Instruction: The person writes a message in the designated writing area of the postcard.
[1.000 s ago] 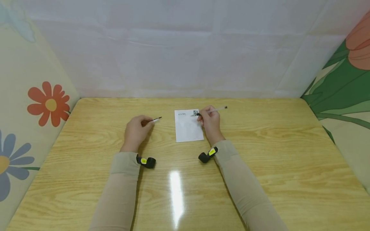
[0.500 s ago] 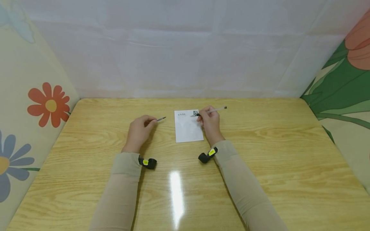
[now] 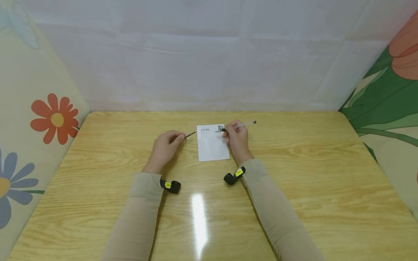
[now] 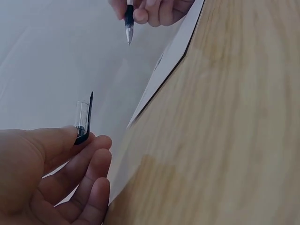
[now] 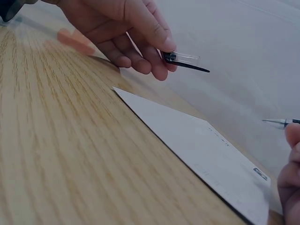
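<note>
A clear pen cap with a black clip (image 4: 82,117) is pinched between the thumb and fingertips of my left hand (image 3: 166,146), just left of a white paper pad (image 3: 212,148). My right hand (image 3: 238,140) holds an uncapped gel pen (image 3: 245,124) in a writing grip, over the pad's upper right corner. Its metal tip (image 4: 129,36) points toward the left hand in both wrist views. In the head view, small dark characters run along the pad's upper left, and a dark printed square lies near the pen tip. Cap and pen are apart.
Under everything is a wood-grain table (image 3: 313,188), with a white sheet (image 3: 209,65) hanging behind it. Painted flowers cover the walls at left and right. A black wrist camera (image 3: 171,186) sits on the left cuff, another camera (image 3: 233,176) on the right.
My left hand has moved right with the pen cap, bringing it close to the pad's left edge. The right hand and its pen have stayed in place.
</note>
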`<state>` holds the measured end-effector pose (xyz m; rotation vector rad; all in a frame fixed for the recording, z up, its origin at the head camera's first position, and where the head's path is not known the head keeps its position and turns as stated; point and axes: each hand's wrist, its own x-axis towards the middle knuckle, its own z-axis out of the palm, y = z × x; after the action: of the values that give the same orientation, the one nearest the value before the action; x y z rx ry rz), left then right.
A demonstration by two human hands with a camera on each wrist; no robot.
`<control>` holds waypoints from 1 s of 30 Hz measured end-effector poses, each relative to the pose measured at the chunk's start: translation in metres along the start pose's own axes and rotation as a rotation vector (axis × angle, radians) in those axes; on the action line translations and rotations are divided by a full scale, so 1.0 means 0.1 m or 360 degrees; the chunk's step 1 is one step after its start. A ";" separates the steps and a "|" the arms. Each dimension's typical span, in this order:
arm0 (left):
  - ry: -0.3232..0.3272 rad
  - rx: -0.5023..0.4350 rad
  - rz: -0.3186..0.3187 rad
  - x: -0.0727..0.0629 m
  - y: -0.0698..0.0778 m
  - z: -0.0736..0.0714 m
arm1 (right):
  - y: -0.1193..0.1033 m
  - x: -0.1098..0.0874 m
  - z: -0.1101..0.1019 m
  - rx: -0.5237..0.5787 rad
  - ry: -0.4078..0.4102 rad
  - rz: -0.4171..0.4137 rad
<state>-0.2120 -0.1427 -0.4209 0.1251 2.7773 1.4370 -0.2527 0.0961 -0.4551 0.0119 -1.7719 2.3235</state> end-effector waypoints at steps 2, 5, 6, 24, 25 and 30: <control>-0.0013 -0.0015 0.0001 0.00 0.01 0.02 | 0.00 0.00 0.00 -0.0001 -0.0003 0.0003; -0.0023 -0.0023 0.0004 0.00 0.02 0.04 | 0.00 0.00 0.00 0.0004 -0.0012 -0.0005; -0.0022 -0.0029 0.0002 0.00 0.02 0.05 | 0.00 0.00 0.00 0.0010 -0.0018 -0.0010; -0.0032 -0.0065 0.0085 -0.01 0.12 0.24 | -0.01 -0.03 -0.01 0.0219 -0.0253 0.0000; -0.0036 -0.0066 0.0090 -0.01 0.13 0.24 | -0.02 -0.03 0.00 0.0230 -0.0263 0.0002; -0.0045 -0.0094 0.0092 -0.02 0.16 0.27 | -0.02 -0.03 0.02 0.0263 -0.0317 0.0019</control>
<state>-0.2071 -0.1113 -0.4234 0.2249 2.7272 1.5160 -0.2492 0.0939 -0.4527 0.2692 -1.6616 2.5485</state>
